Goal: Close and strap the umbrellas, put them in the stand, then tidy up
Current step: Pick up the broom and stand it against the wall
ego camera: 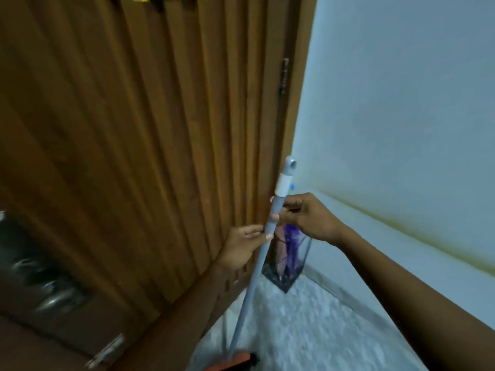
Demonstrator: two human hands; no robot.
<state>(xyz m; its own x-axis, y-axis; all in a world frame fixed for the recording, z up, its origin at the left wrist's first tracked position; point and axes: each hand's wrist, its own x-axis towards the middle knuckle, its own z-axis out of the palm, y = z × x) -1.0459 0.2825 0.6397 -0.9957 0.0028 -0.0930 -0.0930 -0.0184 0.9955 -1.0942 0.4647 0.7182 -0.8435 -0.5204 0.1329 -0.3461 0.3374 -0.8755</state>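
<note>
Head view shows both of your hands on a long grey-blue pole (255, 266) that leans from the lower centre of the frame up towards the corner of the room. Your left hand (245, 246) pinches the pole from the left, with thumb and fingers (268, 236) closed on the shaft. Your right hand (308, 218) grasps it just above, with the fingers curled round the shaft below the white cap (284, 184) at the pole's top end. An orange head (233, 361) sits at the pole's bottom end on the speckled floor (308, 330); it is too blurred for you to tell what kind it is. The umbrella stand (284, 281), dark and see-through, stands on the floor in the corner, between the slatted wooden door (147, 143) and the pale wall (401, 116), just behind the pole and partly covered by your right hand. Inside it a pink umbrella (280, 241) and a purple umbrella (292, 236) stand side by side, both folded; whether they are strapped cannot be told. A dark cabinet (40, 290) with metal handles lies at lower left, heavily blurred. A yellowish stain runs along the wall to the right of your right hand.
</note>
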